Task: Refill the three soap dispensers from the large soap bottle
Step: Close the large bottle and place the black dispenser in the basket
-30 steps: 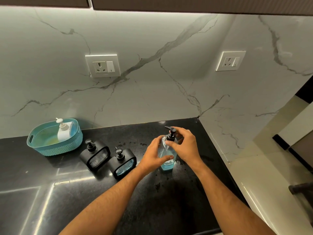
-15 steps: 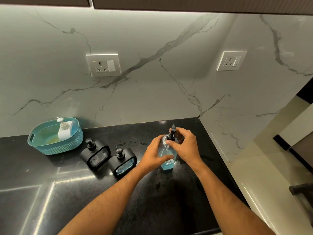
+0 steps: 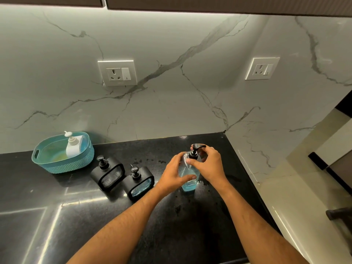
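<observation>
A clear bottle [image 3: 188, 184] with blue soap in its lower part stands upright on the black counter [image 3: 171, 221] near the right corner. My left hand [image 3: 174, 175] wraps around its body. My right hand [image 3: 210, 164] grips the collar of its black pump top [image 3: 195, 149], whose spout points right. Two black-framed dispensers stand to the left: one [image 3: 107, 173] nearer the wall, the other [image 3: 139, 182] showing blue soap behind its clear panel. A white pump bottle [image 3: 72, 144] stands in a teal basket [image 3: 62, 164] at the back left.
The marble wall carries two socket plates, one [image 3: 117, 73] above the basket side and one [image 3: 262, 68] on the right wall. The counter ends at a right edge [image 3: 253, 191], beyond which lies pale flooring. Small wet drops speckle the counter around the clear bottle.
The pump top has been turned under my right hand: its spout pointed left, then away, and now points right. My left hand and the bottle have stayed in place.
</observation>
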Demonstrator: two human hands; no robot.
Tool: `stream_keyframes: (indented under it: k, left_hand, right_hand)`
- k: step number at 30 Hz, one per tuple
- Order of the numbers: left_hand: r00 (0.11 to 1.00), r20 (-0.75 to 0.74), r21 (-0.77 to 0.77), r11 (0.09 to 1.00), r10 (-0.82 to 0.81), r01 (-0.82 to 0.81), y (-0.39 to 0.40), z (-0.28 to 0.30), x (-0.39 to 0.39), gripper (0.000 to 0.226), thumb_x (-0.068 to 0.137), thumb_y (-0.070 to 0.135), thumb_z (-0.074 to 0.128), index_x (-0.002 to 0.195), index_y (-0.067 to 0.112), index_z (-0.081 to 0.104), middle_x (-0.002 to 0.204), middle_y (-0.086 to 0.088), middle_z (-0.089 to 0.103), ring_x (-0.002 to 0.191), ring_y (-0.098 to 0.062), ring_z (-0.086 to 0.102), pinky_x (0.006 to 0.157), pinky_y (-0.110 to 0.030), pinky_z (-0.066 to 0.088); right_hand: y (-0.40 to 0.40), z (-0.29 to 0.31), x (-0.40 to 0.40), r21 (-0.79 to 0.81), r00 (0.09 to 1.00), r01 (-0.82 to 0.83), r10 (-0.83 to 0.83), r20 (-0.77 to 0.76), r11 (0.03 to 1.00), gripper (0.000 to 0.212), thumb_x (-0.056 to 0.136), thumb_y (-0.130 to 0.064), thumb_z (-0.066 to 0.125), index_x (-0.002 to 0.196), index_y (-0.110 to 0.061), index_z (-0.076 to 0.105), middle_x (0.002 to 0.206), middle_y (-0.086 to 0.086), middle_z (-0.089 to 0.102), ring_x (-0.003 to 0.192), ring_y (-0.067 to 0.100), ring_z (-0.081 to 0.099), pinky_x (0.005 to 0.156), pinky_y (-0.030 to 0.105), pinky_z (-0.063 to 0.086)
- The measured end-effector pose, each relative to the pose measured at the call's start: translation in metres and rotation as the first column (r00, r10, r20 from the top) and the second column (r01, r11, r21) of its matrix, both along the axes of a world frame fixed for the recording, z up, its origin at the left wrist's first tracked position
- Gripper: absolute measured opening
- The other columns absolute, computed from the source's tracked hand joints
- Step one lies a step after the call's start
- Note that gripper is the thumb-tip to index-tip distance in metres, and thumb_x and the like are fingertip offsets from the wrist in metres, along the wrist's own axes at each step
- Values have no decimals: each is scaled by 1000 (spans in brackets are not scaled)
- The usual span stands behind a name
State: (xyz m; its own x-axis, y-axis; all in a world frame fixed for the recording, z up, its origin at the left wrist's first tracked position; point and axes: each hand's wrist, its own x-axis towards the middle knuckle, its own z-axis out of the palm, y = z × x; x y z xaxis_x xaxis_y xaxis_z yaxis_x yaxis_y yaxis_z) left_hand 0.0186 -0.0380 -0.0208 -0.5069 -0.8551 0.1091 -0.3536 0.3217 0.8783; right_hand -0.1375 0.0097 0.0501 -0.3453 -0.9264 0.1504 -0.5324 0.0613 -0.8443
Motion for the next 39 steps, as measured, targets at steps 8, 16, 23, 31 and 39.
stream_keyframes:
  k: [8,16,23,31,39]
  left_hand:
    - [1000,-3,4,1000,-12,12,-1,-1,1,85,78,42,85,150,32,40,140,13,53,128,-7,55,109,-38,51]
    - [1000,3,4,1000,-3,3,0,1,1,84,78,47,83,149,32,40,139,12,54,127,-7,56,109,-40,52]
    - [999,32,-21,1000,9,-8,1,1,0,83,78,44,83,148,32,41,139,11,54,127,-9,56,109,-42,52]
    - [998,58,-20,1000,17,-16,3,3,1,86,80,40,85,152,29,39,142,12,54,129,-5,54,111,-40,50]
    - [996,87,-14,1000,19,-18,12,7,3,107,84,61,77,164,22,18,164,2,33,147,-10,37,120,-35,37]
  right_hand:
    - [-5,-5,-1,-17,999,41,-40,18,999,48,71,-27,93,113,-19,69,107,-1,71,99,13,68,87,26,59]
    - [0,-7,-6,-41,998,-33,35,52,999,50,79,-20,88,126,-18,70,115,-3,69,106,11,66,91,24,57]
    - [-1,-7,-1,-68,999,46,-45,19,997,39,75,-20,91,110,-19,74,101,-3,74,93,11,68,80,23,58]
    - [1,-9,4,-95,999,49,-48,11,994,41,77,-19,90,114,-18,72,106,-1,72,95,12,68,77,13,52]
    - [8,-8,1,-146,1000,7,-4,16,989,57,75,-25,91,126,-19,68,114,-2,70,103,11,68,82,18,58]
